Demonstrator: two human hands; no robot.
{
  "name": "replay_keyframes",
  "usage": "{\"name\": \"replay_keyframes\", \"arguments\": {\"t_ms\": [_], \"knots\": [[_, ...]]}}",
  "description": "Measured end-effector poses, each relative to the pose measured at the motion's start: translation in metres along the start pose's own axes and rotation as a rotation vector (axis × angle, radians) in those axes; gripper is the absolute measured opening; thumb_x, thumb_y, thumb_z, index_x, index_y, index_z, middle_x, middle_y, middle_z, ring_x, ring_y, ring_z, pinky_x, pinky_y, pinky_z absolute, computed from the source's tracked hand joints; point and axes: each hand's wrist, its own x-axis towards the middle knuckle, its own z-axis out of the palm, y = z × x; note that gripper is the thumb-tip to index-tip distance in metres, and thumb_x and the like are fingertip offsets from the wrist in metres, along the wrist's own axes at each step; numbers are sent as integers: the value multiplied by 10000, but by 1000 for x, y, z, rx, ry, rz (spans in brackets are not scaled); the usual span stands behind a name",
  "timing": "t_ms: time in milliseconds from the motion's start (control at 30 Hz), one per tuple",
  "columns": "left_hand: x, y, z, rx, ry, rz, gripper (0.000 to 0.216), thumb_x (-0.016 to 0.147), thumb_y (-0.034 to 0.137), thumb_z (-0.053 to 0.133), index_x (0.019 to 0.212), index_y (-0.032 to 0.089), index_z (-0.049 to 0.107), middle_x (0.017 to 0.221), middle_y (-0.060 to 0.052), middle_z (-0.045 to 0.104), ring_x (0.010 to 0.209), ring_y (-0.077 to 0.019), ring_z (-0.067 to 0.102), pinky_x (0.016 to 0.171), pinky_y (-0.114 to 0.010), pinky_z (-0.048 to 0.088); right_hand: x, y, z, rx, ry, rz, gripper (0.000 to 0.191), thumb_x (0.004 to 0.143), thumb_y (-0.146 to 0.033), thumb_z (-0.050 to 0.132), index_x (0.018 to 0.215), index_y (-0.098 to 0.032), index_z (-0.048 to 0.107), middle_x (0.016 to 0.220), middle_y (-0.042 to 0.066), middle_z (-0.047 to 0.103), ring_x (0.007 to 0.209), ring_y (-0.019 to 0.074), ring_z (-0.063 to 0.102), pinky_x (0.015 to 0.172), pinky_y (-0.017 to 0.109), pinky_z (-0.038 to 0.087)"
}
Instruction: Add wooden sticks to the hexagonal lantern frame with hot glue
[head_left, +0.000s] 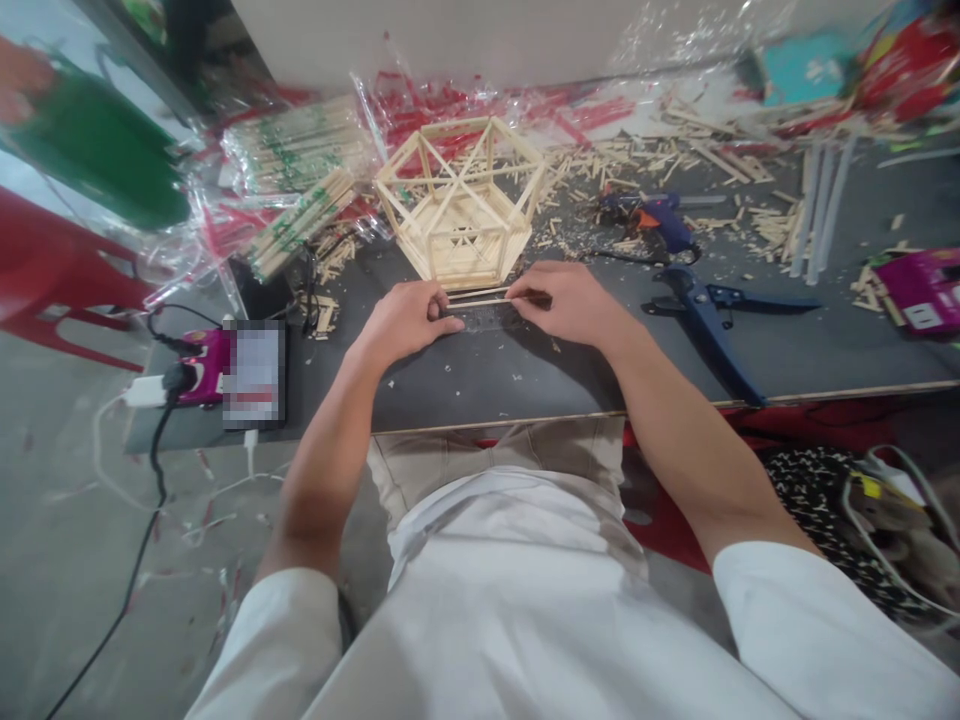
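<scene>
While the head view showed both hands low over the dark table point(457, 390), the left hand point(409, 318) curled its fingers beside the left end of some thin wooden sticks point(484, 303); whether it gripped them could not be told. The right hand point(566, 300) pinched the right end between thumb and fingertips. The sticks lay between the hands, just in front of the openwork wooden frame point(465, 235). A light pinch close to each end seemed best, since strips so thin looked likely to bow or snap under a hard squeeze. Lining them up by eye, side by side, called for steady wrists and knuckles clear of the frame. The glue gun point(664, 220) and blue cutter point(705, 320) lay to the right, apart from the sticks.
</scene>
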Motion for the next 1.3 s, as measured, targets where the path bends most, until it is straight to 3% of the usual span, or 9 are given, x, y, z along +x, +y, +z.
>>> {"name": "replay_keyframes", "arguments": {"t_ms": [367,567,900,1300], "knots": [[2,3,4,-198,142,-30,201,770,260,896,832,174,725,771,0,720,717,-148,618,771,-294,490,1,-4,2,33,85,47,154,898,-281,631,791,-212,718,813,63,734,684,184,646,677,336,528],[5,2,9,-220,124,-32,217,760,253,895,809,176,699,775,-6,721,733,-155,634,768,-301,499,-1,-3,1,12,82,29,214,933,-349,645,791,-214,730,797,56,733,678,181,646,665,335,528],[6,0,10,-220,97,-49,246,753,307,905,826,174,712,816,-34,737,792,-185,664,813,-329,528,0,-9,1,-39,85,29,220,944,-331,631,800,-220,756,850,77,763,721,214,689,710,374,569],[7,-2,10,-253,102,-50,252,734,303,910,833,165,725,807,-43,740,839,-203,700,829,-325,555,1,-7,6,-19,114,2,195,925,-284,625,799,-212,755,832,65,746,714,193,670,696,338,539]]}}
